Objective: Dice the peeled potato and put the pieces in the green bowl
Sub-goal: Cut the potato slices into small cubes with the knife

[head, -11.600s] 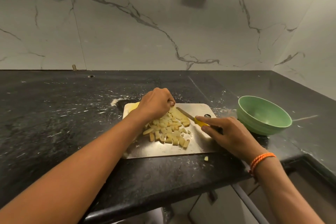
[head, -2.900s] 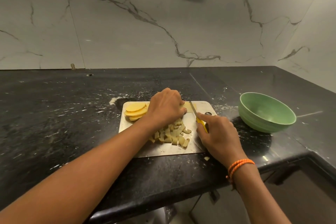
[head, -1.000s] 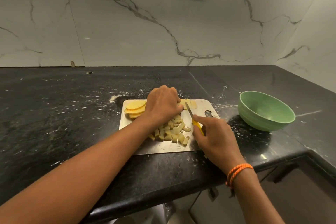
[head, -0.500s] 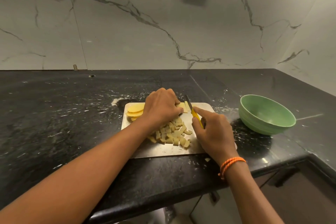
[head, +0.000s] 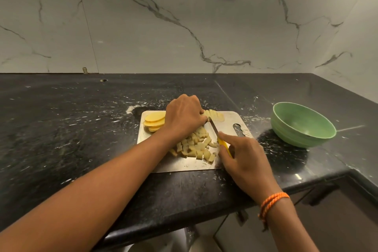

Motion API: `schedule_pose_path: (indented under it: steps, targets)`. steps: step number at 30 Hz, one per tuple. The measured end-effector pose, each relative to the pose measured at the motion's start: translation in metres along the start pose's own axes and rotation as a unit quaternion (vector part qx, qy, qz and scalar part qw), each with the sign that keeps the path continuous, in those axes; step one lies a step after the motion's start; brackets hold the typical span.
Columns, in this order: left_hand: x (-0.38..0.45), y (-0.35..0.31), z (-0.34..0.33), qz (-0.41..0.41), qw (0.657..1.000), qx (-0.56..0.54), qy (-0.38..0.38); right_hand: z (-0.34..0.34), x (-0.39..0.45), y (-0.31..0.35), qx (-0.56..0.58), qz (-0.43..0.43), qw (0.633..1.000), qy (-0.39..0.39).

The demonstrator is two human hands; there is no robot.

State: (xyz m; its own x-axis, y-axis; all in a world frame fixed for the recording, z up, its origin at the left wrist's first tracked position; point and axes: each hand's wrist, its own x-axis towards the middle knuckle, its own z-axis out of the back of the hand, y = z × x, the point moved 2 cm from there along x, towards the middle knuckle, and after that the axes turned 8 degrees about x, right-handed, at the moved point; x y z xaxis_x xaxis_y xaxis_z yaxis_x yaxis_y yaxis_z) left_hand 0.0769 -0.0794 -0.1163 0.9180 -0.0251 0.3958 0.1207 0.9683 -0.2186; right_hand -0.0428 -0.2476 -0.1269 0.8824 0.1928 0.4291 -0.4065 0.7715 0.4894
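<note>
Left hand pins potato strips at the board's far edge. Right hand grips knife, blade crossing the strips' long axis. Green bowl sits well right, nearer the knife hand.

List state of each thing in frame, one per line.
Green bowl: upright, empty.
Diced pieces: piled on cutting board.
Potato slices: stacked, uncut.
Potato strips: held, being cut.
Knife: blade down at strips.
Left hand: holding strips.
Right hand: gripping knife.
</note>
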Motion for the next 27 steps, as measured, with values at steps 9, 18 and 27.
schedule_pose_path:
  steps: [9,18,27]
  targets:
    - [0.002,0.008,0.008,0.000,1.000,-0.026,0.010,0.015,-0.001,-0.002,0.071,-0.017,0.993,-0.095]
    - [0.003,0.012,0.009,0.009,1.000,-0.021,0.006,-0.013,0.042,0.001,0.008,0.004,0.999,-0.037]
    - [0.000,0.007,0.007,0.014,1.000,0.008,-0.011,-0.016,0.045,-0.003,0.012,-0.002,1.000,0.028]
